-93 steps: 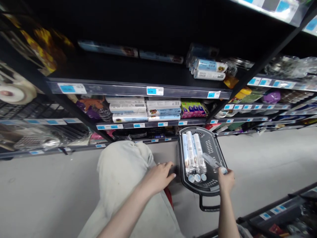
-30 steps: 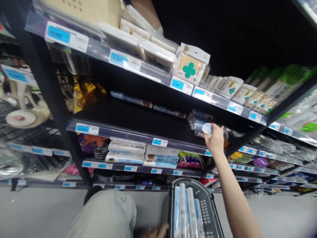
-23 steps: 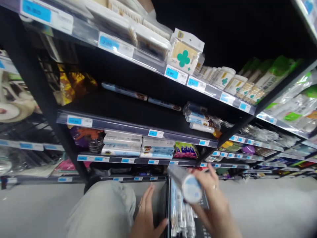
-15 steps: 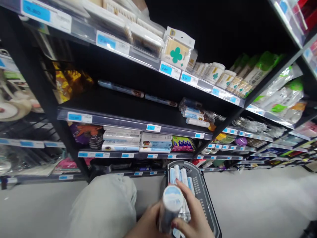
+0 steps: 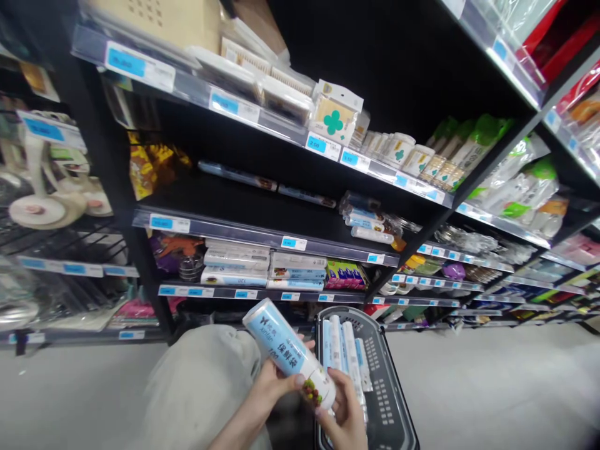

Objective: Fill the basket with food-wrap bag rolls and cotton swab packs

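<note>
Between the fingers, the blue-and-white cylindrical roll looks smooth and glossy; beside them, the grey perforated basket looks plastic.

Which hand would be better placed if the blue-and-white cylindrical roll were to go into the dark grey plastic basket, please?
Probably the right hand: it holds the end of the roll nearer the basket, while the left hand grips farther away.

— Surroundings?
— Black shelving units with clear-fronted price rails stand on a smooth grey floor. Upper shelf recess: dark.
— Lighting?
— Bright reflections on upper rails; soft sheen on floor.
</note>
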`<state>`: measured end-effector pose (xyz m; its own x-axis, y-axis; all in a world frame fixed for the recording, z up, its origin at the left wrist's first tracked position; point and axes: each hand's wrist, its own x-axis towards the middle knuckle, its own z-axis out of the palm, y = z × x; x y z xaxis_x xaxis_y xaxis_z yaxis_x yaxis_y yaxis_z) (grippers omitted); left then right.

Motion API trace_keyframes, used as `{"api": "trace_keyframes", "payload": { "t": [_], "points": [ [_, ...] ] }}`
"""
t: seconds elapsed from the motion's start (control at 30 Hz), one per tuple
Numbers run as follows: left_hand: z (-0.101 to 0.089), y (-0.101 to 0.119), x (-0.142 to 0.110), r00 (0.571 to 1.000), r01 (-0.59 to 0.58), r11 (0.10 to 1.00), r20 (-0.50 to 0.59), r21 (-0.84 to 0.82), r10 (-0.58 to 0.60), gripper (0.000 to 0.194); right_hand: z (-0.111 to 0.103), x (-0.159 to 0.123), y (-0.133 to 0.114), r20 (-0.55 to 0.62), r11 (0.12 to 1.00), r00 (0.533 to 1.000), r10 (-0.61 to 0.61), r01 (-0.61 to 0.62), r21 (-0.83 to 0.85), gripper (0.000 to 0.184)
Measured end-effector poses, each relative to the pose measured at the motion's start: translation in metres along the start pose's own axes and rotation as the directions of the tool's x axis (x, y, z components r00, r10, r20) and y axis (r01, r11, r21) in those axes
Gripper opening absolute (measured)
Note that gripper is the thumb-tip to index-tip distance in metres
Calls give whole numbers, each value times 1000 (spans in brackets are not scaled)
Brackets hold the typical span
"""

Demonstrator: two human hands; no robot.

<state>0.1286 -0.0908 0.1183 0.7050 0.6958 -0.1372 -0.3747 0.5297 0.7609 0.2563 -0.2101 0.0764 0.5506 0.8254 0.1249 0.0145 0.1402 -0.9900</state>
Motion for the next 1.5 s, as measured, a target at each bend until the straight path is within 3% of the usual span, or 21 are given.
{"api": "trace_keyframes", "payload": {
  "t": [0.23, 0.4, 0.63, 0.87, 1.2, 1.5],
  "points": [
    [-2, 2, 2, 982, -26, 995, -187, -100, 7, 51, -59, 8, -39, -303, 998, 951, -58, 50, -36, 45],
    [2, 10, 2, 995, -13, 996, -101, -91, 4, 54, -74, -3, -60, -510, 1000, 860, -11, 14, 2, 51],
    [2, 4, 4, 999, -38, 999, -25, -33, 37, 59, -68, -12, -63, -560, 999, 827, -46, 40, -23, 45],
    [-2, -2, 7, 997, -81, 997, 13, 4, 81, 59, -66, -16, -63, -560, 999, 827, -39, 50, 3, 44],
    [-2, -2, 7, 997, -68, 998, 29, 13, 68, 61, -68, -16, -62, -562, 998, 827, -22, 50, 34, 45],
    [0, -1, 4, 998, -26, 996, 60, 86, 20, 50, -74, -10, -61, -569, 999, 822, 16, 12, 46, 43]
  ]
}}
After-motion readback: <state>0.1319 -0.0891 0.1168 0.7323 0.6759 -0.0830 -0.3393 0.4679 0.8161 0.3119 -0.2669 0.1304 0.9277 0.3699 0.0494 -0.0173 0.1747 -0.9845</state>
